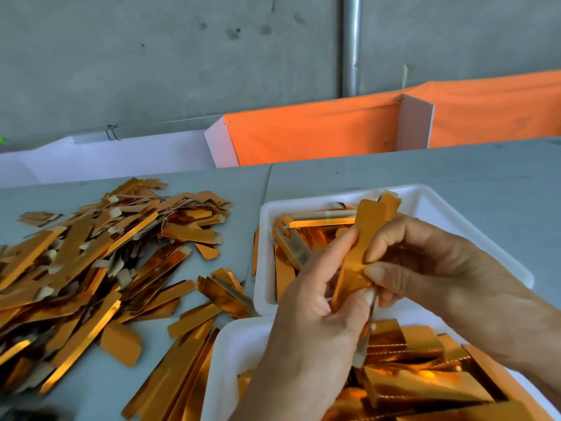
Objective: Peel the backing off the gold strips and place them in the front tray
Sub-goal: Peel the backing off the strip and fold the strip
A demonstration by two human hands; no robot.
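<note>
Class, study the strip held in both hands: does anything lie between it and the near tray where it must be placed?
Nothing visible does. Both hands, left and right, pinch the gold strip just above the near tray, which is open-topped and already holds gold pieces. The far tray lies behind, not in between.

Single head cam, looks fwd + down, close over hands [364,284], table [455,177] to wall.

Grey concrete wall [151,56], metal pole [352,41], orange cloth [318,132].
</note>
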